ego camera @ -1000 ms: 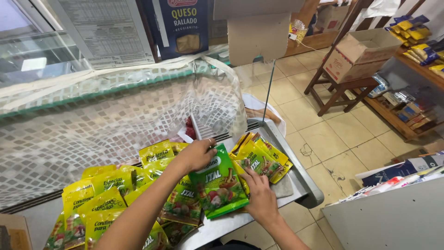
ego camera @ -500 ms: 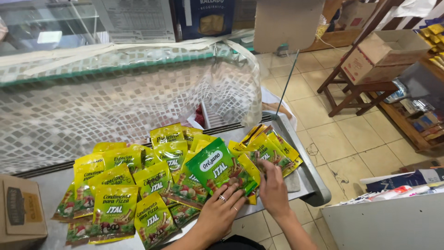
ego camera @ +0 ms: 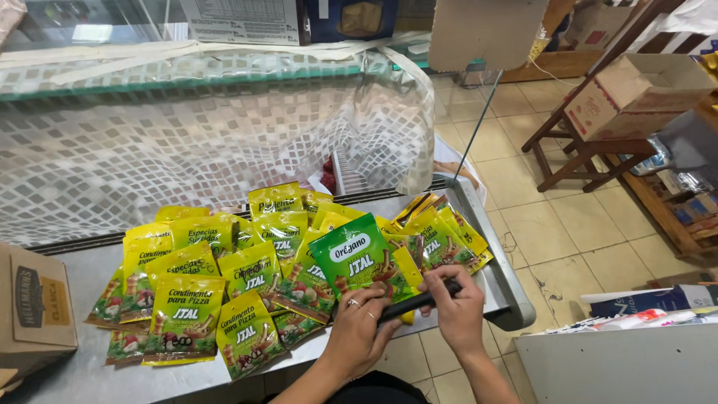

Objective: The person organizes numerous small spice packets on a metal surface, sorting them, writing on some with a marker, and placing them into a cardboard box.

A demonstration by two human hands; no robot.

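Note:
Several yellow and green spice packets (ego camera: 224, 277) lie spread over a steel counter (ego camera: 97, 374). One green packet (ego camera: 357, 258) rests on top, near the counter's front edge. A black marker pen (ego camera: 419, 299) is held just in front of this packet by both hands. My left hand (ego camera: 357, 329), with a ring on one finger, grips the pen's near end. My right hand (ego camera: 458, 307) grips its far end. Both hands hover at the counter's front edge.
A brown cardboard box (ego camera: 34, 310) sits at the counter's left. A white-patterned cloth (ego camera: 224, 135) covers a glass case behind the packets. On the tiled floor to the right stand a wooden stool with a carton (ego camera: 636, 90) and a white surface (ego camera: 621, 359).
My hands have left the packets and drawn back to the counter's front edge, where both now hold a black pen. The camera view has shifted left.

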